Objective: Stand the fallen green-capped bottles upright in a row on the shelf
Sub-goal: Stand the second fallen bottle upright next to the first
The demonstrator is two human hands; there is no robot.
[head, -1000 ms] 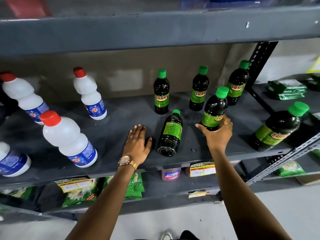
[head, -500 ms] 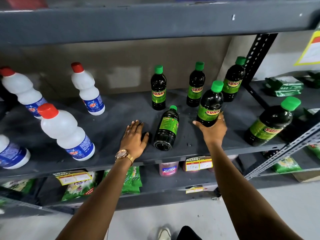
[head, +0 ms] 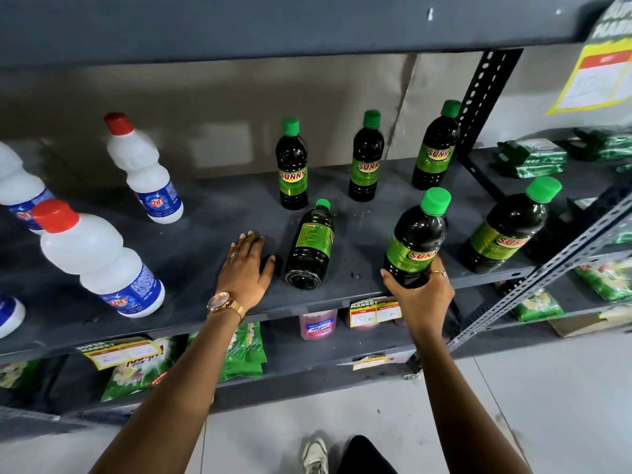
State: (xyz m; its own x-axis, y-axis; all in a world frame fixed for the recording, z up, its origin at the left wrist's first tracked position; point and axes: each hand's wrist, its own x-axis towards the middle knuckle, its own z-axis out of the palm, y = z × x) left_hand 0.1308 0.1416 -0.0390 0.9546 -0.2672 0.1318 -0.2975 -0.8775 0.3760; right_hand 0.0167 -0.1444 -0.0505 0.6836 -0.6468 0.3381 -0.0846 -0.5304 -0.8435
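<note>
Green-capped bottles stand and lie across the right half of the grey shelf [head: 191, 241]: three upright at the back, one upright at the far right front [head: 506, 230], one fallen bottle [head: 309, 248] lying with its base toward the shelf's front edge and its cap pointing back, and one held bottle [head: 415, 244] in the right hand [head: 422, 292]. That hand is closed round the held bottle's lower body near the shelf lip, with the bottle leaning a little to the right. The left hand [head: 244, 268] lies flat and open on the shelf, just beside the fallen bottle, gripping nothing.

The likeliest trouble is at the edge. The held bottle sits close to the front lip, so setting it down while tilted could let it topple forward off the shelf or sideways into its right-hand neighbour. The fallen bottle is round and free; a nudge from the left hand's thumb could roll it toward the held bottle. Its base also lies near the lip.

Compared with half a second earlier, the held bottle has come forward and lower, nearer the front edge, its base now at the lip. The left hand and the fallen bottle have stayed as they were.
</note>
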